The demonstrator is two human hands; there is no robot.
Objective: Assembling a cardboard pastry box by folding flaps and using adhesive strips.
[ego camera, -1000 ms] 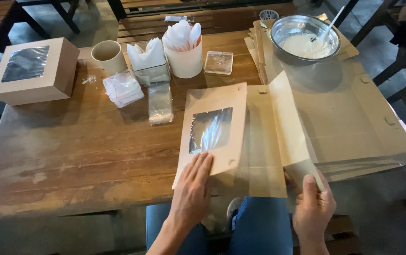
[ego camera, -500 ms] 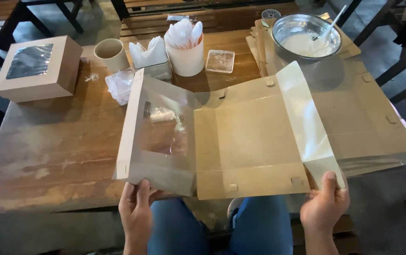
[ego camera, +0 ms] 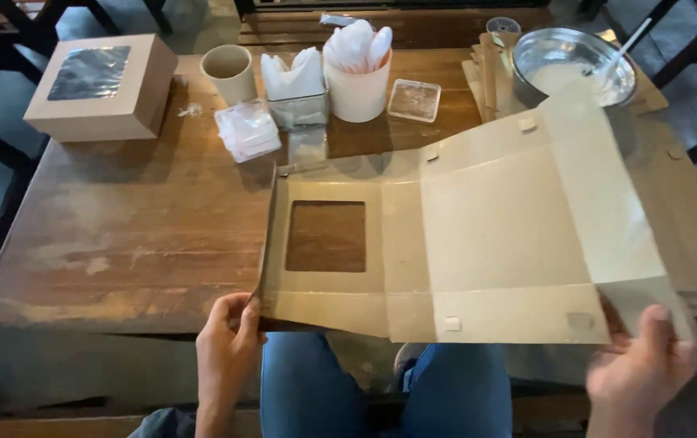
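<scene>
The flat box blank (ego camera: 478, 235) was held open over the table's (ego camera: 121, 235) near edge, its window panel at the left. Its near-left corner was pinched by the left hand (ego camera: 227, 353); its near-right flap was gripped by the right hand (ego camera: 641, 369), blurred. A finished box (ego camera: 101, 85) sat at the far-left corner, a steel bowl (ego camera: 572, 65) at the far-right.

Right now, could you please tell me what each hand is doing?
Left hand: closed on the near left corner of the unfolded cardboard box blank.
Right hand: gripping the blank's near right corner; blurred.
</scene>
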